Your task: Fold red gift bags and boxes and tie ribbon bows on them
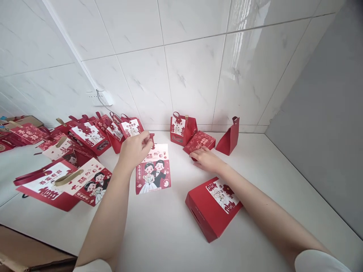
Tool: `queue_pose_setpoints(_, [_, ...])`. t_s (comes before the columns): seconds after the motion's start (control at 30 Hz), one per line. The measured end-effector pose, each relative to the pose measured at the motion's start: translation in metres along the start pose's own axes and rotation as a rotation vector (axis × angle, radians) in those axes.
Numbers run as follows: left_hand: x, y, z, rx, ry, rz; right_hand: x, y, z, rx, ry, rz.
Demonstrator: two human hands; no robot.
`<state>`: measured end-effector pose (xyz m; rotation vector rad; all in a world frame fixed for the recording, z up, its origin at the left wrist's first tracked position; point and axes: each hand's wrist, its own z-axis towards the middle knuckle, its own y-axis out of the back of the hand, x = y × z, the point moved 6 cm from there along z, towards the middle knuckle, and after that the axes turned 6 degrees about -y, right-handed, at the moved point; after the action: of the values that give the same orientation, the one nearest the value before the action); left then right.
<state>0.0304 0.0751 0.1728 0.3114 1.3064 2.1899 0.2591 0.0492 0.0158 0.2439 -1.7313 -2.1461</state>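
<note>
My left hand (136,148) is closed, its fingers curled at the top of a flat-looking gift box (153,173) printed with a bride and groom. A short red ribbon handle (152,139) shows just past the fingertips; the exact grip is partly hidden. My right hand (207,158) is closed over the near edge of a red patterned gift box (202,140), which lies tilted on the table, and its underside fingers are hidden. Beneath my right forearm a larger red gift box (211,207) lies on its side with a white label facing up.
Against the tiled wall stand a red box with a window (178,128) and a plain red box (229,136). Many red and white gift boxes (89,138) crowd the table's left side. A wall socket (99,99) with a cable is behind them. A cardboard box (25,249) sits lower left.
</note>
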Motion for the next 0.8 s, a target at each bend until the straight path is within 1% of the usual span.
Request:
queue_pose_setpoints(0.1, [0.005, -0.002, -0.001, 0.007, 0.000, -0.060, 0.001, -0.010, 0.002, 0.013, 0.006, -0.085])
queue_pose_setpoints(0.23, [0.014, -0.004, 0.000, -0.053, 0.032, -0.058, 0.002, -0.015, 0.002, 0.035, -0.001, -0.169])
queue_pose_setpoints(0.33, [0.026, -0.017, 0.002, -0.066, 0.082, -0.036, 0.006, -0.013, 0.001, 0.045, -0.015, -0.212])
queue_pose_setpoints(0.4, [0.034, -0.030, 0.003, -0.040, 0.113, -0.057, 0.009, -0.011, 0.000, 0.051, -0.023, -0.241])
queue_pose_setpoints(0.5, [0.045, -0.047, 0.003, 0.014, 0.157, -0.145, 0.010, -0.010, -0.002, 0.060, -0.049, -0.270])
queue_pose_setpoints(0.6, [0.051, -0.054, 0.001, 0.053, 0.183, -0.170, 0.007, -0.008, -0.002, 0.059, -0.101, -0.283])
queue_pose_setpoints(0.67, [0.051, -0.053, 0.001, 0.065, 0.168, -0.169, 0.002, 0.000, -0.002, 0.038, -0.143, -0.283])
queue_pose_setpoints(0.7, [0.051, -0.051, 0.001, 0.068, 0.157, -0.177, -0.001, 0.007, -0.002, 0.020, -0.167, -0.283])
queue_pose_setpoints(0.73, [0.050, -0.048, 0.001, 0.068, 0.147, -0.186, -0.005, 0.017, -0.002, -0.001, -0.193, -0.287])
queue_pose_setpoints(0.8, [0.046, -0.039, 0.001, 0.039, 0.135, -0.177, -0.015, 0.044, -0.006, -0.073, -0.264, -0.279])
